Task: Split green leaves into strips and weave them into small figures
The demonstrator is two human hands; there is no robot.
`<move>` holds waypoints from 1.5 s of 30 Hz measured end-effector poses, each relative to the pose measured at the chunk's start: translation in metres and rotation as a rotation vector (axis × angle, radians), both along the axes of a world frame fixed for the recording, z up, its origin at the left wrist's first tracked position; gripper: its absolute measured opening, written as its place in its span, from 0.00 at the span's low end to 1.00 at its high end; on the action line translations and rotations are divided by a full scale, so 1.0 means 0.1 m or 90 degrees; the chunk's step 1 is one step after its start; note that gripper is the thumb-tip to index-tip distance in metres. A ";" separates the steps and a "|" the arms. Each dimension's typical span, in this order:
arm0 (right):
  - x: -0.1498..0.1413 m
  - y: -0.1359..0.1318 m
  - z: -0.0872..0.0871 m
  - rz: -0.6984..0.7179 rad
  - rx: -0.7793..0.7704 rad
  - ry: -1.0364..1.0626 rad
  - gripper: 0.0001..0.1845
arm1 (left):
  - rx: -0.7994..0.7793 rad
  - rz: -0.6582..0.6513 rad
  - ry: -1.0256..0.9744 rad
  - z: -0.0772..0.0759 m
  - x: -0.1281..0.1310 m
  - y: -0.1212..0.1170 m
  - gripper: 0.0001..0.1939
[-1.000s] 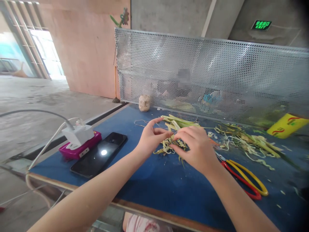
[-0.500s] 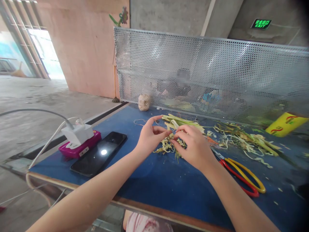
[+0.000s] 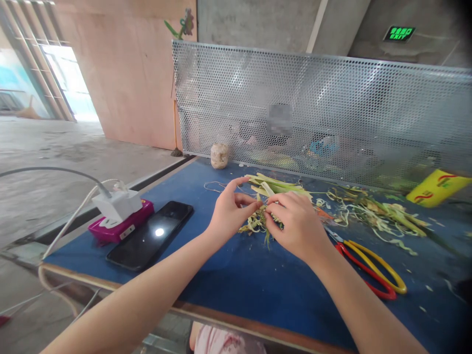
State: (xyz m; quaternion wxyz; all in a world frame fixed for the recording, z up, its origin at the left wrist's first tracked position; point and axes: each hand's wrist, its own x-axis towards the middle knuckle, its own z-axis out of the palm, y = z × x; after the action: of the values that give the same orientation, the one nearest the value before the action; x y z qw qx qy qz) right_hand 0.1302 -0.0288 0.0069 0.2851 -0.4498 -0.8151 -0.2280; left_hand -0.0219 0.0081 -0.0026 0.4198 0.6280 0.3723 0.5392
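Head camera view, and both hands meet near the middle of the frame, low over a blue tabletop [image 3: 221, 280]. A small clump of curled strips [image 3: 253, 225], pale yellow-green, lies between and just under the fingertips, with its loose ends hanging toward the near edge of the table. On its left side, the left hand [image 3: 229, 211] pinches the clump's upper part between thumb and forefinger, the other fingers loosely bent above. Over on its right side, the right hand [image 3: 297, 221] has thumb and forefinger drawn close on the clump, its back turned up; exactly which strand each fingertip grips, I can't tell from here. Green stalks [image 3: 282, 185] lie just beyond the hands, and a litter of plant scraps [image 3: 396, 216] spreads at the right of the frame, short of a yellow container [image 3: 437, 189]. Scissors [image 3: 344, 244] with red and yellow handles lie beside the right wrist, at lower right. Well apart at left are a black phone [image 3: 151, 236] and a purple power strip [image 3: 129, 225] with a white plug [image 3: 117, 202]. Perforated metal screen [image 3: 236, 78] stands behind, a pale lump [image 3: 220, 156] near its foot.
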 end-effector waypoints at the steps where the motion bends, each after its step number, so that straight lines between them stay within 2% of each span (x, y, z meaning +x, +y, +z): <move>1: 0.01 0.00 0.01 -0.005 0.000 0.014 0.07 | 0.008 0.006 0.016 0.00 0.00 -0.01 0.30; 6: 0.09 0.07 0.01 -0.024 -0.032 0.085 0.08 | 0.003 -0.013 0.043 0.04 0.00 -0.04 0.30; 9: 0.14 0.12 -0.01 -0.005 -0.089 0.186 0.07 | -0.026 -0.028 0.021 0.05 0.00 -0.04 0.31; 11: 0.15 0.13 0.00 0.003 -0.087 0.251 0.06 | -0.044 -0.024 0.008 0.06 0.00 -0.04 0.31; 13: 0.13 0.11 0.01 0.011 -0.055 0.233 0.09 | -0.057 -0.021 0.001 0.06 0.00 -0.03 0.31; 16: 0.05 0.05 0.02 0.012 -0.065 0.107 0.13 | -0.070 -0.014 -0.007 0.05 0.00 -0.02 0.30; 22: -0.04 0.02 0.00 -0.001 -0.145 -0.001 0.05 | -0.043 -0.023 0.003 0.02 0.01 -0.01 0.29; 27: 0.01 0.03 0.03 0.030 -0.187 0.027 0.09 | -0.027 -0.029 0.017 0.01 0.01 -0.01 0.30; 32: 0.07 0.08 0.04 0.031 -0.216 0.142 0.10 | -0.017 -0.069 0.003 0.02 0.01 -0.04 0.35; 36: 0.09 0.09 0.04 0.006 -0.168 0.136 0.10 | -0.002 -0.093 0.017 0.04 0.00 -0.04 0.33; 41: 0.07 0.03 0.04 -0.054 0.014 -0.015 0.13 | 0.012 -0.090 0.070 0.05 -0.02 -0.03 0.30; 43: 0.07 0.03 0.03 -0.054 0.026 -0.029 0.15 | 0.025 -0.086 0.079 0.05 -0.02 -0.03 0.30; 45: 0.08 0.04 0.03 -0.044 -0.013 0.000 0.15 | 0.030 -0.088 0.082 0.05 -0.02 -0.03 0.30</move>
State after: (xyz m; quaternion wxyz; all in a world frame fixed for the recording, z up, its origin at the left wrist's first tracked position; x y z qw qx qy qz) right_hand 0.1384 -0.0247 0.0095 0.2727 -0.4806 -0.8013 -0.2292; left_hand -0.0236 0.0052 0.0025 0.4161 0.6956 0.3413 0.4759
